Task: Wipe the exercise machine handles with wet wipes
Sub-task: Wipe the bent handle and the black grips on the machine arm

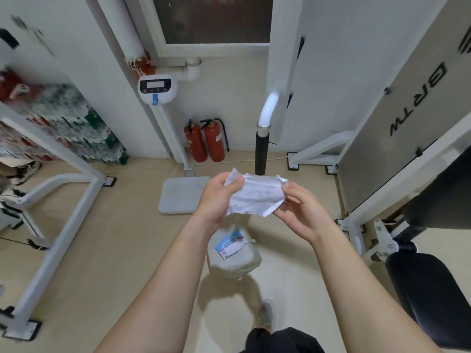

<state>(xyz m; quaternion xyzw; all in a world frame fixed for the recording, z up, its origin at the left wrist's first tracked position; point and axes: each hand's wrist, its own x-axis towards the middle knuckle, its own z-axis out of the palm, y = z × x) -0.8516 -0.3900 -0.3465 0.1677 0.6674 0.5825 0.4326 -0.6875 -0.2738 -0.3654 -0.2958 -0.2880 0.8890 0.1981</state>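
Hidden or unclear: the wet wipe pack on the floor is partly covered by the left forearm; its label print is blurred. The black padded seat is cut off at the right edge. The upper, white curved part of the handle bar is smeared by motion blur.
Left hand: raised in front of the chest, palm turned inward, thumb and fingers pinching the left edge of the wet wipe.
Right hand: raised level with the left, palm up, fingers loosely curled, thumb and fingertips pinching the right edge of the wipe.
Wet wipe: white, crumpled, stretched partly open between both hands, just below the tip of the handle.
Machine handle: black grip hanging upright on a chrome collar, directly behind the wipe, untouched by either hand.
Floor: beige, smooth; a grey scale platform lies beyond the left hand, its white display head on a post.
Far wall: two red fire extinguishers stand side by side against it; white machine frame at right, marked BRTW.
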